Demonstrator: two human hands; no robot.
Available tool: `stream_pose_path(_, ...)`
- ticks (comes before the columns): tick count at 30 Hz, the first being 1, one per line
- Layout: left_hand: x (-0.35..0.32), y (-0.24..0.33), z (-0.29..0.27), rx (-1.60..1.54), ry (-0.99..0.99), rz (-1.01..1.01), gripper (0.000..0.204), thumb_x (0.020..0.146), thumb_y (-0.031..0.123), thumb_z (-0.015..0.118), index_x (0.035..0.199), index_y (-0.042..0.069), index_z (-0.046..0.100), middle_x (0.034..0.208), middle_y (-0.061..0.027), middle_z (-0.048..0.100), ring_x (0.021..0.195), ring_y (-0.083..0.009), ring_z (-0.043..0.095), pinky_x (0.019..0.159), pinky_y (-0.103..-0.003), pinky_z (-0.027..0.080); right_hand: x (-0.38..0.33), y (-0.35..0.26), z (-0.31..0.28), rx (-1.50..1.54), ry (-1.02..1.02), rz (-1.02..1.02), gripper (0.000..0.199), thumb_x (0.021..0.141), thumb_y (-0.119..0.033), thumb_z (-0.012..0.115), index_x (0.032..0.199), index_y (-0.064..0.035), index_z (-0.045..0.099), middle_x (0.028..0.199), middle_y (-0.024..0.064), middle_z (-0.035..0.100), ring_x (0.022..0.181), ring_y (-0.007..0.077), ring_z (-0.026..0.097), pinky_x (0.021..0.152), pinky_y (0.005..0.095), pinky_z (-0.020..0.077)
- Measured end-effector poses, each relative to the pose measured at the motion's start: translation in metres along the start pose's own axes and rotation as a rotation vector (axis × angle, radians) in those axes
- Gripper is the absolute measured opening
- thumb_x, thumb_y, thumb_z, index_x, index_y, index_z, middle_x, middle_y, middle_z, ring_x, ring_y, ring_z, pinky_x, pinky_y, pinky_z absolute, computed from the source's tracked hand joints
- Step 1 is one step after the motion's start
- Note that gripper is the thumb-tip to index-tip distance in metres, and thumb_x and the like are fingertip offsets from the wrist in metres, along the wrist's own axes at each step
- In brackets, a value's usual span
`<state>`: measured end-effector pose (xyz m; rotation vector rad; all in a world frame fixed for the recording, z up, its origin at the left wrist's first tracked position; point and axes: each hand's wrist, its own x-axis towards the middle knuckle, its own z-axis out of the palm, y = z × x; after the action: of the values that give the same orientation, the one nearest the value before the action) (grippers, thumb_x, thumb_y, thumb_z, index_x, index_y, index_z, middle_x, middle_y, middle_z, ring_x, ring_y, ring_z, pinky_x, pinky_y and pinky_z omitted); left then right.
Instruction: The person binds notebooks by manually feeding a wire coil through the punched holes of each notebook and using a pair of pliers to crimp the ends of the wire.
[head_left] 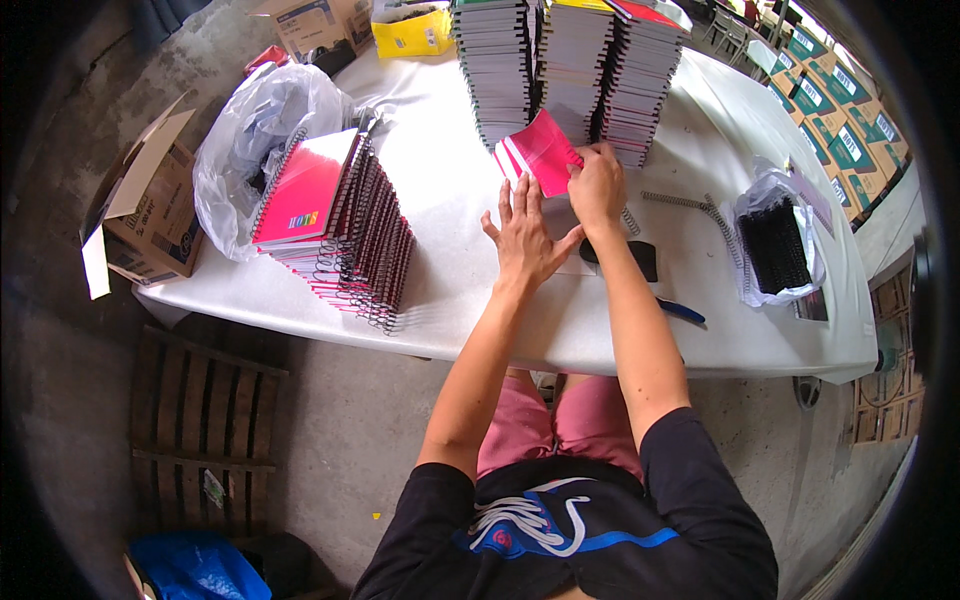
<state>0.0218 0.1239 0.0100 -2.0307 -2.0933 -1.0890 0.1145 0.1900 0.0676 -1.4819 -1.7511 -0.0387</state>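
Red-covered notebook between both hands, mid-table

Far left: open cardboard box [152, 232] at the edge of the white-covered table [455, 295]. Just beside it, a clear plastic bag [222, 185], bulging. Then a pile of red notebooks [300, 195], black spiral bindings on show, leaning unevenly. Farther back, a yellow box [410, 36].

Centre: left hand [527, 238] — fingers spread apart, clamped on nothing, tips at the near edge of a red-covered notebook [545, 148]. That notebook lies in front of 3 tall stacks [575, 75] at the far side, its cover bent. Right hand [598, 188] — fingers closed together on the notebook's right edge.

Right of the hands: a black object [643, 262], kind unclear; a blue-handled tool [684, 312] nearer; a loose spiral coil [672, 200] farther off. Near the right end, a plastic bag holding black coils [776, 250]. Far right, beyond the table: stacked cartons [838, 118].
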Motion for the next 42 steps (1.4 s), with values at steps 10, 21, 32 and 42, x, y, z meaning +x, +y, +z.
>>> stream_pose_path(10, -0.001, 0.005, -0.008, -0.038, -0.021, -0.003, 0.099, 0.071, 0.069, 0.057, 0.139, 0.002, 0.029, 0.143, -0.0117, 0.031, 0.137, -0.0317, 0.016, 0.094, -0.068, 0.015, 0.016, 0.005, -0.003, 0.217, -0.116, 0.125, 0.027, 0.074, -0.011, 0.067, 0.099, -0.0037, 0.063, 0.093, 0.0166, 0.066, 0.085, 0.0303, 0.065, 0.077, 0.0395, 0.0496)
stream_pose_path(21, 0.011, 0.024, -0.107, -1.428, 0.207, -0.108, 0.019, 0.090, 0.013, 0.058, 0.102, -0.002, 0.054, 0.092, -0.0054, 0.062, 0.080, -0.0085, 0.056, 0.073, -0.023, 0.045, -0.020, -0.037, -0.128, 0.740, -0.424, -0.026, 0.037, 0.086, -0.015, 0.061, 0.120, -0.0023, 0.056, 0.092, 0.0030, 0.062, 0.076, 0.0081, 0.050, 0.069, 0.0227, 0.0411)
stream_pose_path(32, -0.078, 0.010, -0.091, 0.103, -0.124, 0.258, 0.030, 0.076, 0.031, 0.063, 0.095, 0.009, 0.054, 0.108, -0.0092, 0.049, 0.116, -0.0302, 0.041, 0.092, -0.067, 0.022, -0.085, 0.048, -0.144, 0.699, -0.674, 0.142, 0.022, 0.083, -0.014, 0.066, 0.103, -0.0050, 0.068, 0.086, 0.0039, 0.067, 0.082, 0.0101, 0.057, 0.073, 0.0251, 0.0441)
stream_pose_path(42, -0.085, 0.039, -0.040, 0.091, 0.278, 0.107, 0.059, 0.055, 0.058, 0.071, 0.083, 0.010, 0.051, 0.096, -0.0057, 0.048, 0.105, -0.0252, 0.043, 0.093, -0.064, 0.020, -0.110, 0.047, -0.133, 0.733, -0.506, 0.102, 0.018, 0.078, -0.005, 0.069, 0.096, -0.0030, 0.069, 0.090, 0.0066, 0.065, 0.079, 0.0123, 0.057, 0.074, 0.0250, 0.0444)
